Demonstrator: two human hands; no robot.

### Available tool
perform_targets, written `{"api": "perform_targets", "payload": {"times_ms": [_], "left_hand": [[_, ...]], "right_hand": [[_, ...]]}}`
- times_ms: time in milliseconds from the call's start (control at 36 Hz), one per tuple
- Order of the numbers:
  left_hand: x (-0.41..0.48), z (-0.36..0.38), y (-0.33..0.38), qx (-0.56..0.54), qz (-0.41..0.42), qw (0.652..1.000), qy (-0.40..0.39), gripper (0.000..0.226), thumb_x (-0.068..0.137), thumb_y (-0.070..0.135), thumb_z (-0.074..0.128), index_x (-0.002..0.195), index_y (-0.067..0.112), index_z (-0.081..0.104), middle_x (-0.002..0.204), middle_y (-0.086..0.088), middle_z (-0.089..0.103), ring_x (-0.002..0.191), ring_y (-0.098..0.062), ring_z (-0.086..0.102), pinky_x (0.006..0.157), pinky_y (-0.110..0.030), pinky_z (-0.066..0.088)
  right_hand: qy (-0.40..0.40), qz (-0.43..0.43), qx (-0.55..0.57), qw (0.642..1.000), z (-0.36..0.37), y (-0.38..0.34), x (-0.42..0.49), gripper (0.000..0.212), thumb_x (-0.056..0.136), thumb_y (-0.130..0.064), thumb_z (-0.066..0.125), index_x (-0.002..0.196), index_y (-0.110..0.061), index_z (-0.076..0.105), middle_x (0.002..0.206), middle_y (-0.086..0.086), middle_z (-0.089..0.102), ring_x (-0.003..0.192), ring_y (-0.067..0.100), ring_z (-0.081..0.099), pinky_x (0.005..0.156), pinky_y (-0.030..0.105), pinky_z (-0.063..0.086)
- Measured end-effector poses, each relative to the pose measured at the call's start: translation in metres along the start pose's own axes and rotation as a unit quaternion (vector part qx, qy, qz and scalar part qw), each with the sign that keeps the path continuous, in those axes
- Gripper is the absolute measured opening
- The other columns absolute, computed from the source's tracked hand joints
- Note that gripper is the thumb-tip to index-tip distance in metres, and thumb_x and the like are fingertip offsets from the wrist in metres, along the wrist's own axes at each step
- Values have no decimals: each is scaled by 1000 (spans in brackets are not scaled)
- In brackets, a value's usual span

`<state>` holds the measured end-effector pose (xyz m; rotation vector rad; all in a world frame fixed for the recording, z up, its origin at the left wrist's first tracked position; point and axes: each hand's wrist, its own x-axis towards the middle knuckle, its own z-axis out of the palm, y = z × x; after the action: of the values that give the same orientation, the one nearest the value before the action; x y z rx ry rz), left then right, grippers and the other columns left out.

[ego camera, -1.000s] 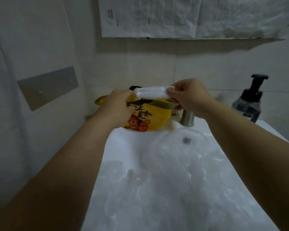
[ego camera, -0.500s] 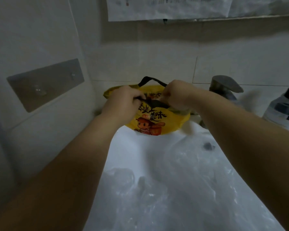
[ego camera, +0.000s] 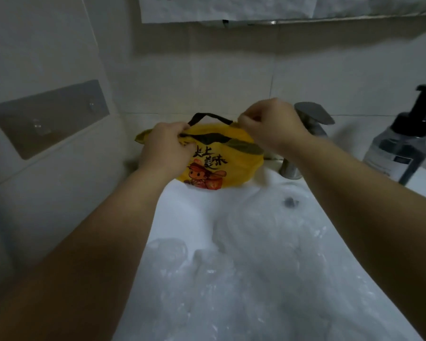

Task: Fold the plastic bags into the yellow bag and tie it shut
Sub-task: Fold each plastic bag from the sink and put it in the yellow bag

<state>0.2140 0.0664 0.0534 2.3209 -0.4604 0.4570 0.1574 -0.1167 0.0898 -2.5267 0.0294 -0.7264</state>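
With the left hand (ego camera: pixel 167 146) gripping and the right hand (ego camera: pixel 271 121) pinching the rim of the yellow bag (ego camera: pixel 231 166), the person ought to stretch its mouth taut between them before reaching for the clear plastic bags (ego camera: pixel 256 254) below.

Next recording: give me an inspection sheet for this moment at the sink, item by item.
Surface: white ceramic sink basin, with bags lying in it.
Job's things: yellow printed plastic bag with black handles, held at the basin's back edge; crumpled clear plastic bags loose in the basin, outside the yellow one.
Clutter: dark pump soap bottle on the right rim.
Grippers: left hand grips the yellow bag's left rim; right hand pinches its right rim.
Cables: nothing seen.
Surroundings: tiled wall, metal faucet, grey metal wall plate, white sheets hanging above.
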Motion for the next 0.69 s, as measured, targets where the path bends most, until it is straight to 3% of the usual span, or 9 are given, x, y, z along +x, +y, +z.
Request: {"api": "perform_targets", "payload": {"times_ms": [139,250,306,389,444,472,556,611,694], "left_hand": [[-22,-1,13,-13,1,999,30,50,84,17,68,132,17,56,132,-12,51,103,-28,63,93,-42,51],[-49,-1,27,-35,2,999,35,53,87,17,64,138,19,50,138,-9,44,103,-20,60,92,-32,48],[-67,2,35,-49,2,998,27,49,90,17,63,138,20,51,136,-5,48,96,-12,57,85,-25,44],[-94,10,47,-107,-4,994,-17,38,91,18,63,129,18,59,120,0,61,102,-14,60,91,-31,49],[-115,18,54,-141,-16,988,-64,33,92,20,64,125,18,63,112,3,62,105,-15,60,91,-28,47],[-124,23,57,-146,-20,985,-87,33,92,22,64,125,18,63,111,5,61,105,-14,58,89,-26,45],[-147,40,65,-152,-29,979,-131,34,92,25,64,126,20,62,121,6,61,102,-9,55,86,-23,40],[-156,48,72,-157,-32,975,-152,36,91,26,65,126,20,62,126,4,61,109,-11,57,90,-24,43],[-159,51,80,-165,-36,970,-173,39,91,27,65,129,20,60,128,3,60,114,-12,55,90,-24,43]], "right_hand": [[41,-9,23,999,-17,-1,-42,28,95,-25,51,96,-4,70,88,12,70,79,27,65,67,34,50],[-6,-28,8,1000,-27,-5,-75,21,95,-28,53,89,-14,67,70,3,62,64,18,56,52,23,41],[-26,-16,22,999,-28,-4,-90,20,95,-28,53,82,-15,61,62,-5,53,55,12,48,48,19,37],[-28,28,17,999,-32,7,-113,26,94,-25,55,75,-10,64,60,0,51,53,12,45,51,24,37],[-40,72,-14,996,-35,19,-128,23,92,-26,56,78,-12,67,72,4,61,63,17,54,56,25,39],[-54,101,-30,993,-36,25,-135,20,92,-28,57,93,-11,69,91,8,67,77,21,60,63,26,43],[-148,197,-75,966,-41,38,-159,68,85,-38,68,144,-17,39,142,11,46,122,29,49,93,33,41],[-208,234,-117,943,-45,43,-174,79,83,-36,71,147,-17,30,146,12,41,127,31,44,100,37,39],[-206,278,-174,922,-42,61,-184,47,90,-24,64,132,-7,51,126,14,55,113,30,54,92,34,44]]}}
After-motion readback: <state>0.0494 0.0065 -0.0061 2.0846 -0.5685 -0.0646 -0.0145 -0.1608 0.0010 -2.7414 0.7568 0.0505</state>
